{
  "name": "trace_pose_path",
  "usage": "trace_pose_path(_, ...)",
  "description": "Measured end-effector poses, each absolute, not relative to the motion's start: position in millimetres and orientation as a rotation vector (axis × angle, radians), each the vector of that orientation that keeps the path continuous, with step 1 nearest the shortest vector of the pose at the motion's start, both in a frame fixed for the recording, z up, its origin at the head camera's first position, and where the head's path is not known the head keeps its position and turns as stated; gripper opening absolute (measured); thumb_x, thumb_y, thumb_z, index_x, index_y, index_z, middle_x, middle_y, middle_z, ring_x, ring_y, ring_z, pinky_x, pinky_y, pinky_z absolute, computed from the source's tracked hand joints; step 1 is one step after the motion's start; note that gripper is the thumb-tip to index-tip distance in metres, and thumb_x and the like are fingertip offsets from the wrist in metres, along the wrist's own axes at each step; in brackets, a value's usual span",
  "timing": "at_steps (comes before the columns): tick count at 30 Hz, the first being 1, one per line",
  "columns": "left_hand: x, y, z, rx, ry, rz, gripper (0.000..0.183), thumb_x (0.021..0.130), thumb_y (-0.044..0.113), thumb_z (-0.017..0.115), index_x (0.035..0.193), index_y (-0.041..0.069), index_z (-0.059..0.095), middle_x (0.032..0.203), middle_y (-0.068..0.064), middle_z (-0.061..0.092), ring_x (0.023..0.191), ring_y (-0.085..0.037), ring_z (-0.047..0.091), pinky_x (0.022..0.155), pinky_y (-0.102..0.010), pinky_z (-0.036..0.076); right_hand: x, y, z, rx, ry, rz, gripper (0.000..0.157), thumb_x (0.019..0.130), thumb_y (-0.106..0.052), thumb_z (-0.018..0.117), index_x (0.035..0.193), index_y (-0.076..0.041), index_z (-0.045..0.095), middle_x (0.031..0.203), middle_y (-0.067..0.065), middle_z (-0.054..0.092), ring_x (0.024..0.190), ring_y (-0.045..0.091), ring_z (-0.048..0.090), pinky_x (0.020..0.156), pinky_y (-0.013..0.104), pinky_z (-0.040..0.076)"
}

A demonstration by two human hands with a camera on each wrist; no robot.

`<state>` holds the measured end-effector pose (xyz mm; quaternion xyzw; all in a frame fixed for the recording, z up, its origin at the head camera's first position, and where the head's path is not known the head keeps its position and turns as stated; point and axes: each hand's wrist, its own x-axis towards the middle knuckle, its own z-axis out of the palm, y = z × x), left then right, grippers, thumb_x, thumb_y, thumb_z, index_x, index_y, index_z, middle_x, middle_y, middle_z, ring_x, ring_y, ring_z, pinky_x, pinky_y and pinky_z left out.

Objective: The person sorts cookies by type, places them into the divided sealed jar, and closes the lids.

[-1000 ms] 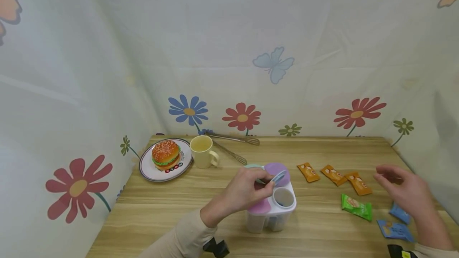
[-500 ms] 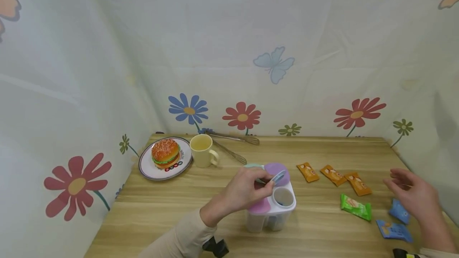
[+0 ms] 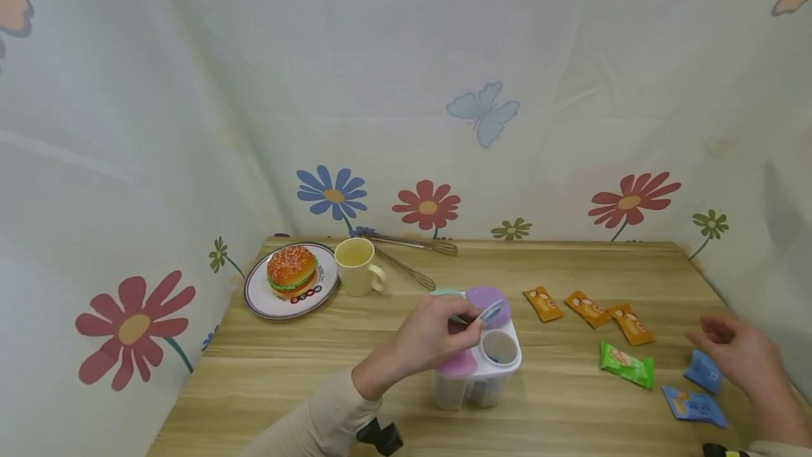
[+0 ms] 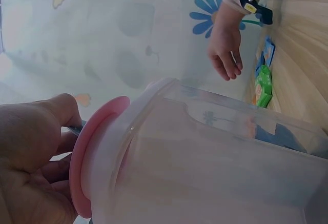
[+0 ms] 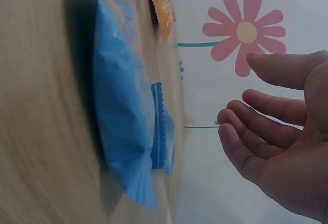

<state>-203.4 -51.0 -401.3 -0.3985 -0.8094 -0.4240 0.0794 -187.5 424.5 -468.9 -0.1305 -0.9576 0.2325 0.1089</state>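
Observation:
My left hand (image 3: 428, 337) pinches a pale blue lid (image 3: 492, 312), tilted up over a divided plastic container (image 3: 515, 362). Below that lid one round compartment is uncovered; the purple lid (image 3: 485, 300) and pink lid (image 3: 458, 365) sit on others. Through the clear wall, a blue packet (image 4: 282, 137) shows inside in the left wrist view. At the right, my right hand (image 3: 745, 355) holds nothing, its fingers loosely bent. It hovers beside a blue snack packet (image 3: 703, 372), and another blue packet (image 3: 694, 406) lies closer to me.
A green packet (image 3: 626, 365) and several orange packets (image 3: 588, 309) lie right of the container. Back left stand a plate (image 3: 260, 295) with a burger (image 3: 292, 270) and a yellow mug (image 3: 357, 270). Behind the mug are a whisk (image 3: 421, 277) and another (image 3: 444, 248).
My right hand has moved right and slightly down, coming beside the upper blue packet. The left hand keeps holding the lid up in the same place.

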Motion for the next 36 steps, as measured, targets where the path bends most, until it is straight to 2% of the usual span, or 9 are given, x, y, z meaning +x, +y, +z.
trace_pose_path(2,-203,-51,-402,-1.194,-2.418,-1.267,0.004,0.086,0.006,0.068,0.086,0.004,0.071,0.083,-0.004,0.069,0.077,-0.003,0.063,0.067,-0.007,0.053,-188,425,-469,-0.433,-2.853,0.698,0.056,0.092,-0.032,0.064,0.117,0.017,0.051,0.107,0.037,0.058,0.091,0.047,0.058,0.067,0.045,0.050)
trace_pose_path(5,-203,-50,-403,-1.192,-2.414,-1.271,0.004,0.086,0.006,0.068,0.086,0.004,0.071,0.083,-0.004,0.069,0.077,-0.004,0.063,0.067,-0.007,0.053,-188,427,-470,-0.519,-2.899,0.716,0.061,0.092,-0.034,0.063,0.121,0.018,0.047,0.111,0.039,0.055,0.095,0.049,0.055,0.073,0.052,0.049)
trace_pose_path(19,-203,-51,-404,-1.199,-2.410,-1.283,0.004,0.085,0.005,0.068,0.087,0.004,0.072,0.084,-0.005,0.070,0.079,-0.004,0.064,0.068,-0.008,0.053,-182,443,-479,-0.469,-3.016,0.663,0.075,0.091,-0.047,0.062,0.121,0.020,0.046,0.114,0.040,0.056,0.097,0.051,0.055,0.075,0.053,0.051)
trace_pose_path(27,-203,-51,-404,-1.212,-2.393,-1.285,0.004,0.085,0.005,0.068,0.087,0.003,0.071,0.084,-0.006,0.070,0.079,-0.004,0.065,0.068,-0.008,0.054,-181,444,-480,-0.436,-3.040,0.634,0.071,0.090,-0.042,0.065,0.120,0.020,0.047,0.113,0.038,0.058,0.098,0.052,0.055,0.077,0.054,0.049)
trace_pose_path(36,-204,-52,-404,-1.212,-2.396,-1.278,0.004,0.085,0.005,0.068,0.087,0.004,0.071,0.084,-0.005,0.070,0.079,-0.004,0.064,0.068,-0.008,0.054,-184,449,-483,-0.297,-3.163,0.574,0.073,0.088,-0.045,0.065,0.117,0.020,0.050,0.111,0.037,0.059,0.098,0.053,0.055,0.080,0.058,0.047)
